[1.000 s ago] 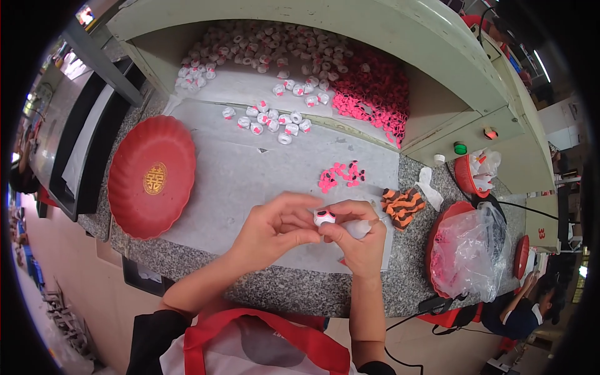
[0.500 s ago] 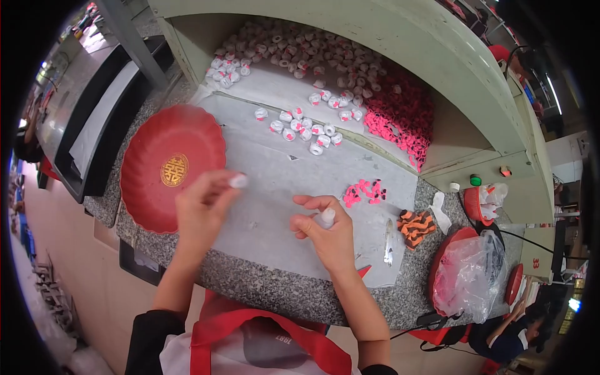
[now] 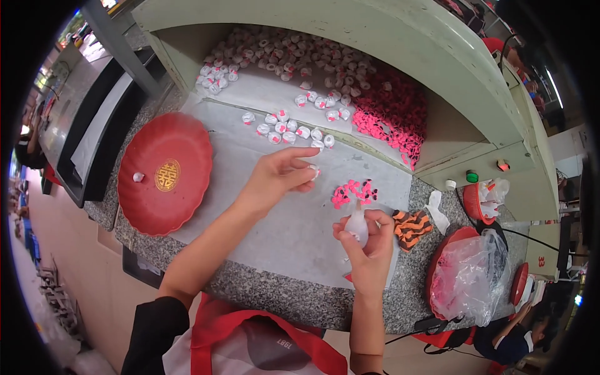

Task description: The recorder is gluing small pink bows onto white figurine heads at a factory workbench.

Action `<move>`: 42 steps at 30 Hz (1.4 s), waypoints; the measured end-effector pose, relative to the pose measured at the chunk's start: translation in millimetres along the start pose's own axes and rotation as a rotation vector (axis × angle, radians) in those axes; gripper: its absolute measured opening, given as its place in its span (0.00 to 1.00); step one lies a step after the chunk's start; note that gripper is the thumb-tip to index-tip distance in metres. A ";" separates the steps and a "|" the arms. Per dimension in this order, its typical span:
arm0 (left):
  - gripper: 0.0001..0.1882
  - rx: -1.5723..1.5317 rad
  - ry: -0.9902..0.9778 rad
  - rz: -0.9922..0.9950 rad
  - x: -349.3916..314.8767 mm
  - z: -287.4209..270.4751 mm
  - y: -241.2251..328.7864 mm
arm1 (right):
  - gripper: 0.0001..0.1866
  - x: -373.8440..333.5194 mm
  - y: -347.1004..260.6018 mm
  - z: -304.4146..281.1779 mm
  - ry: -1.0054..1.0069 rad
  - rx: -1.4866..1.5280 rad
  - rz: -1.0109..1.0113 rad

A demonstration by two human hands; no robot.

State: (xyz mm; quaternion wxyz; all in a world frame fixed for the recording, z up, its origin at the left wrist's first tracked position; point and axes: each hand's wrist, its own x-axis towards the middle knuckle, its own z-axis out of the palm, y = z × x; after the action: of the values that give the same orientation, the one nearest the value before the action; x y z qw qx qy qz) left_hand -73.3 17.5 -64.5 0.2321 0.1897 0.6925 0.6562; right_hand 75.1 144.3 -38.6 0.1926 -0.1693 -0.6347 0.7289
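Speckled grey granite worktop (image 3: pixel 287 300) is partly covered by white paper sheet (image 3: pixel 262 247); red scalloped plate (image 3: pixel 164 209) sits at the sheet's 9 o'clock, one white ball-shaped piece (image 3: pixel 138 177) inside. Small white rounded piece (image 3: pixel 314 172) is pinched by left hand (image 3: pixel 275 179), thumb against fingertips, at 10 o'clock from right hand (image 3: pixel 369 250). Translucent white squeeze bottle (image 3: pixel 355 227) is clamped in right fingers, nozzle toward 12, by small flat pink pieces (image 3: pixel 350 190).
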 end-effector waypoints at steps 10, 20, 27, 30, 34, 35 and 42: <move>0.18 -0.559 -0.181 -0.215 -66.9 16.2 36.6 | 0.15 -41.7 -31.9 8.4 0.221 -0.397 -0.426; 0.19 -0.426 -0.075 0.026 -74.4 27.5 40.0 | 0.15 -41.6 -32.3 5.5 0.063 -0.602 -0.640; 0.19 -0.420 -0.064 0.059 -72.7 27.9 38.4 | 0.15 -38.4 -30.1 4.5 0.069 -0.599 -0.658; 0.19 -0.417 -0.066 0.071 -71.7 27.4 37.7 | 0.14 -35.3 -29.4 6.0 0.069 -0.590 -0.692; 0.20 -0.416 -0.075 0.081 -71.2 26.5 39.0 | 0.15 -34.9 -27.3 8.8 0.042 -0.583 -0.719; 0.20 -0.417 -0.075 0.080 -71.0 26.5 38.7 | 0.14 -38.4 -27.4 9.9 0.068 -0.584 -0.657; 0.18 -0.377 -0.061 0.125 -70.1 23.5 35.3 | 0.13 -32.3 -36.4 7.0 -0.009 -0.608 -0.705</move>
State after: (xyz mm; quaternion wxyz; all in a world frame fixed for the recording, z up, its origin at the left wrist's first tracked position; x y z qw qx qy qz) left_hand -3.8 -0.6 -24.9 0.2431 0.2053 0.5371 0.7812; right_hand 102.1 126.6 -1.5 0.3674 0.0109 -0.8394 0.4005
